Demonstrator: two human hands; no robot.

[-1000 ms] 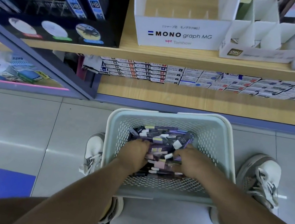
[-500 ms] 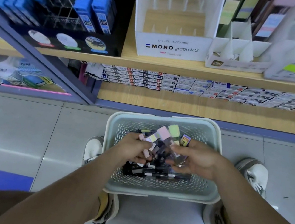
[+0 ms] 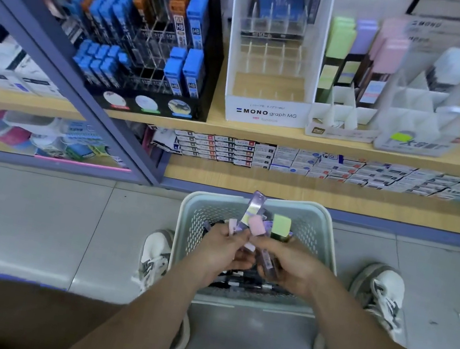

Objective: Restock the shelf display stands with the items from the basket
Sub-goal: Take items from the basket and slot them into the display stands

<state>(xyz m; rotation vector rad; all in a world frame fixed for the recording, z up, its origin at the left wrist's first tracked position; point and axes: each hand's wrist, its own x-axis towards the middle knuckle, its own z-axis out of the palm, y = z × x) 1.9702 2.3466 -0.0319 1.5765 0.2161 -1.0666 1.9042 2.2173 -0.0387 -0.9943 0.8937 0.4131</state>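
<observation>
Clutching blurred pastel packets (image 3: pixel 256 225) above the basket (image 3: pixel 294 204), left hand (image 3: pixel 221 249) and right hand (image 3: pixel 292 268) both curled round them; lower ends hidden, labels unreadable.

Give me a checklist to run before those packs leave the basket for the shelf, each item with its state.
1. Left hand grip on the packs: ok, fingers curled round them.
2. Right hand grip: ok.
3. Packs held above the pile in the basket: ok.
4. Colours sorted: not ok; pink, green and purple are mixed.
5. Free slots in the cardboard stand: ok, front ones empty.
6. Which stand these packs belong in: cannot tell.
</observation>
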